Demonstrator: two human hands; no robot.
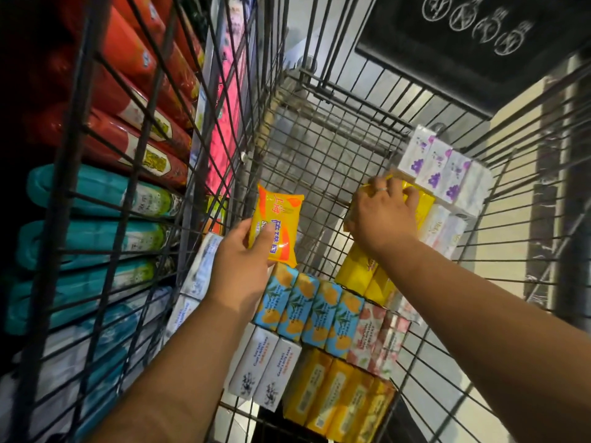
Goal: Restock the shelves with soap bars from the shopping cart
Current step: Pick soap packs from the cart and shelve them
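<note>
**Two hands in the cart, loading up for the shelf**

I'm at the picking-up step. My left hand [238, 263] holds an orange soap packet [278, 225] lifted clear of the stock below it, thumb laid across the front and the other fingers behind, so it is pinched flat between them. It hangs at about 8 o'clock over the shopping cart [319, 148], close to the wire wall on that side.

My right hand [383, 215] is out at 3 o'clock, down on a yellow soap bar [423, 207] that lies just beside the white boxes with purple flowers [438, 164]. The fingers [412, 196] curl over its far edge. I judge the grip is only forming, since the bar lies level with its neighbours.

Plenty is left in the cart: a row of mango-print bars [307, 311] at 6 o'clock, white boxes [265, 369] and more yellow bars [339, 401] nearer me, and pink floral bars [374, 337] at 5 o'clock — the restocking looks far from done.

The shelves [96, 190] stand at 9 o'clock, beyond the cart's wire side, packed with teal and red packs. Next I would need to close on the yellow bar, lift both hands up over the rim and find the soap's own slot — I can't see one from here.
</note>
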